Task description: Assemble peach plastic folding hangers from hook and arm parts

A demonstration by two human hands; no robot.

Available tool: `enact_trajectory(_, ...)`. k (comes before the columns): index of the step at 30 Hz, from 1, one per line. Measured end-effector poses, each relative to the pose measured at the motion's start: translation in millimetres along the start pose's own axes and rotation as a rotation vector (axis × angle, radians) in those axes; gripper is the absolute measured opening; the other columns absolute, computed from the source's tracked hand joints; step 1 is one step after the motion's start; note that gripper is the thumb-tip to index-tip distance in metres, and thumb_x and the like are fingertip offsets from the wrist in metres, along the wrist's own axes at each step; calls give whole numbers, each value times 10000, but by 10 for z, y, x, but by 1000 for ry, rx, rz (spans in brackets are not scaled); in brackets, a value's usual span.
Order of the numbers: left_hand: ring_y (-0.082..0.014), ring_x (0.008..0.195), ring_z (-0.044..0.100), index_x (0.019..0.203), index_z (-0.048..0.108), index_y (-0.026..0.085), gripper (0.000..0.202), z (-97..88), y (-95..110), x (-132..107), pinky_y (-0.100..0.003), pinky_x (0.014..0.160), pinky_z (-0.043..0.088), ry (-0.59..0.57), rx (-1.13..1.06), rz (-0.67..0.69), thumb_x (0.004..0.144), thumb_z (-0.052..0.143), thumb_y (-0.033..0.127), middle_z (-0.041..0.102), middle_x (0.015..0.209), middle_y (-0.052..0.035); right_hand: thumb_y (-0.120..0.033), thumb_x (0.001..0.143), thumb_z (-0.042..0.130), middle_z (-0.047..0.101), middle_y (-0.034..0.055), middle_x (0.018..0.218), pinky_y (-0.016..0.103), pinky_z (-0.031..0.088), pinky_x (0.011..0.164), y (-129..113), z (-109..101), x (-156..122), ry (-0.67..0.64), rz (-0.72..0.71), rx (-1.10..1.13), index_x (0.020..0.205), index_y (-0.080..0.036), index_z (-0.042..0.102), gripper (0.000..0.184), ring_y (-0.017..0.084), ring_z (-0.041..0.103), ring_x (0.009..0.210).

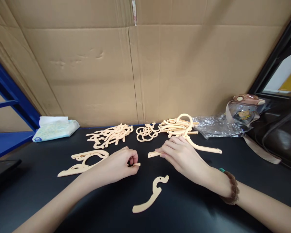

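My right hand (181,152) is closed over the middle of a beige plastic folding hanger (206,149). Its round hook stands up behind my knuckles and one arm shows on each side of the hand. My left hand (123,161) pinches a small beige plastic piece (137,164), mostly hidden by the fingers. In front of both hands lies a loose curved beige hanger part (150,199) with a notched, hooked end. Beside my left wrist rests a folded beige hanger (74,170), partly covered by the forearm.
Along the back of the black table (106,210) lie a pile of hanger arms (116,134), a group of hooks (146,132) and another pile of arms (169,127). A tissue pack (55,128), clear plastic bag (213,126) and strapped bottle (244,111) are near the cardboard wall (87,74).
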State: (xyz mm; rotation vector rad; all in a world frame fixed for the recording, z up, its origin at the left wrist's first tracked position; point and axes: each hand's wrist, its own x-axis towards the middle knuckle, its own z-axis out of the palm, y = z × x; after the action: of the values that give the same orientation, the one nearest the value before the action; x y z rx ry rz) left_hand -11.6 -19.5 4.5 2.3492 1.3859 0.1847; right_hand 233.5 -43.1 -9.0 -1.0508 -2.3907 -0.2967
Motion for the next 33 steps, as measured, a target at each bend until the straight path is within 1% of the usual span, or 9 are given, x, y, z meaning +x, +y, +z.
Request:
enact_trajectory(4, -167, 698, 524, 696, 510, 193, 348, -19, 37, 39, -273, 618, 388, 22, -59, 53, 890, 418, 467, 541, 733, 1, -189, 964, 462, 633, 33, 816, 328, 309, 701, 6, 6, -3, -10, -3, 4, 974, -180, 653, 192, 190, 490, 788)
enact_trajectory(8, -184, 789, 596, 869, 471, 216, 289, -25, 182, 29, -247, 555, 407, 15, -324, 22, 941, 320, 451, 629, 903, -20, -186, 964, 464, 643, 31, 842, 329, 309, 710, 12, 14, -13, -20, -23, -1, 1013, -189, 654, 196, 193, 497, 801)
enact_trajectory(11, -138, 612, 578, 856, 403, 221, 250, -3, 258, 23, -212, 458, 353, -44, -518, 13, 943, 337, 447, 631, 837, 6, -186, 962, 466, 644, 30, 839, 331, 314, 716, 14, 5, -8, -20, -32, -5, 1021, -189, 651, 195, 196, 502, 804)
enact_trajectory(13, -102, 536, 493, 845, 441, 206, 262, 2, 268, 24, -213, 488, 349, -50, -551, 86, 938, 378, 443, 602, 743, 30, -190, 960, 469, 641, 35, 828, 334, 319, 723, 18, -17, -1, -3, -12, 0, 993, -181, 652, 186, 201, 502, 807)
enact_trajectory(15, -106, 582, 465, 867, 530, 189, 301, -6, 258, 19, -228, 565, 363, -20, -500, 145, 941, 391, 445, 565, 692, 32, -194, 959, 473, 642, 39, 835, 336, 328, 738, 27, -51, 6, 21, 23, 23, 973, -175, 648, 177, 204, 503, 822)
enact_trajectory(19, -130, 679, 473, 976, 595, 199, 373, -36, 235, -14, -259, 670, 360, -4, -444, 130, 972, 319, 451, 500, 669, 37, -211, 958, 489, 649, 25, 871, 329, 344, 773, 54, -131, 21, 2, 71, 166, 995, -194, 640, 156, 191, 500, 843)
enact_trajectory(23, -125, 632, 419, 1136, 535, 202, 365, -54, 242, -41, -253, 606, 336, -127, -566, 127, 975, 316, 445, 472, 666, 44, -228, 957, 503, 651, 4, 886, 312, 349, 781, 64, -174, 28, -58, 53, 309, 1032, -219, 634, 151, 170, 495, 838)
enact_trajectory(28, -108, 591, 377, 1045, 619, 164, 391, -89, 250, -51, -227, 530, 295, -318, -717, 193, 977, 329, 417, 395, 619, 46, -227, 954, 514, 657, -13, 900, 304, 342, 785, 57, -172, 21, -90, -7, 398, 1012, -228, 636, 135, 153, 492, 827)
enact_trajectory(33, -93, 563, 415, 1137, 612, 171, 381, -128, 250, -74, -196, 472, 261, -425, -774, 182, 970, 372, 415, 413, 593, 48, -265, 947, 531, 659, -16, 884, 304, 343, 784, 81, -151, 9, -82, -51, 444, 1032, -238, 640, 141, 148, 496, 821)
